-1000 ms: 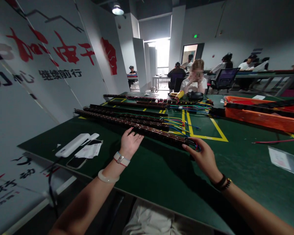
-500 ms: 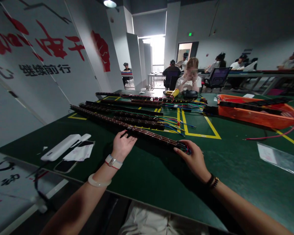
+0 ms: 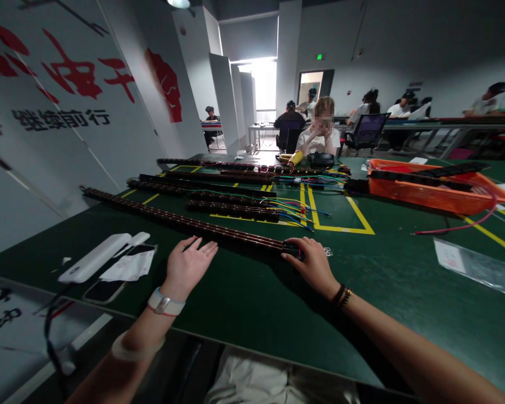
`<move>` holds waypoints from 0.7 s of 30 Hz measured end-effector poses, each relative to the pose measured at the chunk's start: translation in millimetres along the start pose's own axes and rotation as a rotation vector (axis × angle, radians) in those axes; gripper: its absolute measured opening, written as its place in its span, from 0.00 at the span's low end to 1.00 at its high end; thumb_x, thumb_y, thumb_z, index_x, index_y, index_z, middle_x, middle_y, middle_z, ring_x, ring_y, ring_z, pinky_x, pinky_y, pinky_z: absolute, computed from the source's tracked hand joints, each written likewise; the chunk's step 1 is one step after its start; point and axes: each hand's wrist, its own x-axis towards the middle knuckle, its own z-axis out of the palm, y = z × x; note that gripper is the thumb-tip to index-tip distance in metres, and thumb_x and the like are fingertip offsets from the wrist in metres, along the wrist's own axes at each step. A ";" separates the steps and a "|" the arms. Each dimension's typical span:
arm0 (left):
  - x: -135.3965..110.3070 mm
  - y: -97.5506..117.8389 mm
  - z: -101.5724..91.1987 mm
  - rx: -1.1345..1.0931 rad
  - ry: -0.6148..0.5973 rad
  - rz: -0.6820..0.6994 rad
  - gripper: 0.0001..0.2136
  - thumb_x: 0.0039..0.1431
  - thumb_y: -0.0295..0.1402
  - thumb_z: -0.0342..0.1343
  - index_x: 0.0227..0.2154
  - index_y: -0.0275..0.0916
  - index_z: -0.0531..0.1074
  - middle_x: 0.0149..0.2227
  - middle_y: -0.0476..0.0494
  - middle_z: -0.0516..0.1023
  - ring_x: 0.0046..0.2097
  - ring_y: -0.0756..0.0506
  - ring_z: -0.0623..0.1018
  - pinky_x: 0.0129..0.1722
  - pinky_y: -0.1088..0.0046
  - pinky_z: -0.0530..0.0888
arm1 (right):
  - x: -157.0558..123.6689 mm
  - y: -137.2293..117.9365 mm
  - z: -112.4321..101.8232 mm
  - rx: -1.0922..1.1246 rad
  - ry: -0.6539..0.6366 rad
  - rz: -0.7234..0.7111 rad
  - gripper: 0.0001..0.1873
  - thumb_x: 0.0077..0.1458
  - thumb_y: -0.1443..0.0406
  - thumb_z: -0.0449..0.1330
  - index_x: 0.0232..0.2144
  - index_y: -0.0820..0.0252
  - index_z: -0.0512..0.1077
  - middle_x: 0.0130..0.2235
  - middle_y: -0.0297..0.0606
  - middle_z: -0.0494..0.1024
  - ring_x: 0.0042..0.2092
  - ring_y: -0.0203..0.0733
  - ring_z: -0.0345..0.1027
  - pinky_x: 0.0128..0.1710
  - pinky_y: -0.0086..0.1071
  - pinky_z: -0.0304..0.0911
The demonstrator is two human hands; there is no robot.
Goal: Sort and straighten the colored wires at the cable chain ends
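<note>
A long dark wire bundle (image 3: 185, 223) with brown strands and pale spots along it lies slantwise across the green table (image 3: 252, 303). My right hand (image 3: 313, 264) is closed around its near right end, where loose wire ends are mostly hidden by the fingers. My left hand (image 3: 189, 264) is open, palm up and fingers stretched, just on the near side of the bundle's middle; whether its fingertips touch the bundle I cannot tell. Behind it lie shorter dark bundles (image 3: 235, 211) with coloured wires (image 3: 294, 209) fanning out from their right ends.
An orange basket (image 3: 429, 193) holding dark strips stands at the right, near a clear plastic bag (image 3: 480, 269). To the left are a white device (image 3: 95, 258), papers (image 3: 128, 266) and a phone (image 3: 105, 292). Across the table sits a person (image 3: 320, 137).
The long bundle has slid to the left, its far end now reaching nearer the table's left edge. My right hand has moved left with it; my left hand has shifted left and stays open.
</note>
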 end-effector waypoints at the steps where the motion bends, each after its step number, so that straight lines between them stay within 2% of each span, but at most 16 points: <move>1: -9.2 -1.9 1.3 0.021 -0.014 0.001 0.29 0.50 0.29 0.51 0.58 0.35 0.56 0.57 0.27 0.63 0.59 0.34 0.65 0.47 0.59 0.74 | 1.7 3.7 1.8 -0.006 -0.013 0.004 0.18 0.54 0.53 0.58 0.44 0.54 0.71 0.37 0.38 0.73 0.39 0.45 0.65 0.39 0.37 0.58; 3: -28.5 -7.4 5.5 0.062 -0.059 -0.028 0.27 0.51 0.27 0.49 0.57 0.34 0.59 0.55 0.26 0.67 0.57 0.35 0.68 0.48 0.60 0.74 | 5.3 11.3 4.6 -0.007 -0.038 0.019 0.18 0.54 0.53 0.58 0.44 0.55 0.71 0.36 0.38 0.73 0.39 0.44 0.65 0.38 0.37 0.58; 7: -58.1 -24.2 14.9 0.160 -0.257 -0.327 0.23 0.54 0.25 0.42 0.54 0.35 0.65 0.50 0.28 0.73 0.54 0.35 0.71 0.51 0.53 0.71 | 11.7 25.8 0.0 0.022 -0.152 -0.056 0.21 0.54 0.52 0.58 0.46 0.57 0.70 0.38 0.39 0.73 0.38 0.42 0.66 0.39 0.36 0.60; 10: -68.4 -39.1 21.9 0.395 -0.494 -0.498 0.18 0.57 0.26 0.44 0.48 0.29 0.69 0.47 0.25 0.74 0.52 0.34 0.73 0.53 0.53 0.67 | 13.3 37.2 -14.2 0.017 -0.198 -0.141 0.22 0.55 0.51 0.56 0.47 0.56 0.70 0.39 0.40 0.73 0.40 0.42 0.66 0.42 0.37 0.60; 12: -71.7 -49.1 29.1 0.576 -0.683 -0.532 0.16 0.58 0.29 0.46 0.46 0.28 0.71 0.48 0.25 0.74 0.51 0.35 0.74 0.56 0.54 0.63 | 12.6 46.2 -24.4 0.036 -0.185 -0.130 0.20 0.57 0.52 0.54 0.47 0.55 0.71 0.39 0.39 0.74 0.41 0.42 0.66 0.43 0.37 0.60; 14: -73.0 -59.5 39.4 0.702 -0.807 -0.553 0.16 0.60 0.33 0.46 0.45 0.30 0.71 0.49 0.27 0.74 0.50 0.36 0.75 0.56 0.55 0.62 | 11.3 56.1 -31.4 0.082 -0.198 -0.110 0.18 0.60 0.53 0.51 0.46 0.54 0.72 0.39 0.38 0.76 0.42 0.41 0.67 0.44 0.37 0.60; 18: -68.7 -85.3 65.5 0.810 -0.961 -0.647 0.16 0.60 0.36 0.46 0.44 0.32 0.71 0.48 0.29 0.75 0.48 0.39 0.75 0.55 0.58 0.63 | 9.1 72.1 -33.4 0.127 -0.286 -0.125 0.18 0.59 0.53 0.52 0.43 0.54 0.74 0.39 0.37 0.77 0.41 0.41 0.68 0.44 0.36 0.60; 21: -56.5 -110.6 82.6 0.863 -1.036 -0.734 0.15 0.59 0.36 0.47 0.42 0.33 0.72 0.48 0.30 0.75 0.49 0.40 0.75 0.55 0.59 0.62 | 8.4 75.9 -30.8 0.113 -0.305 -0.118 0.19 0.57 0.51 0.54 0.43 0.55 0.74 0.38 0.37 0.78 0.40 0.41 0.68 0.43 0.35 0.60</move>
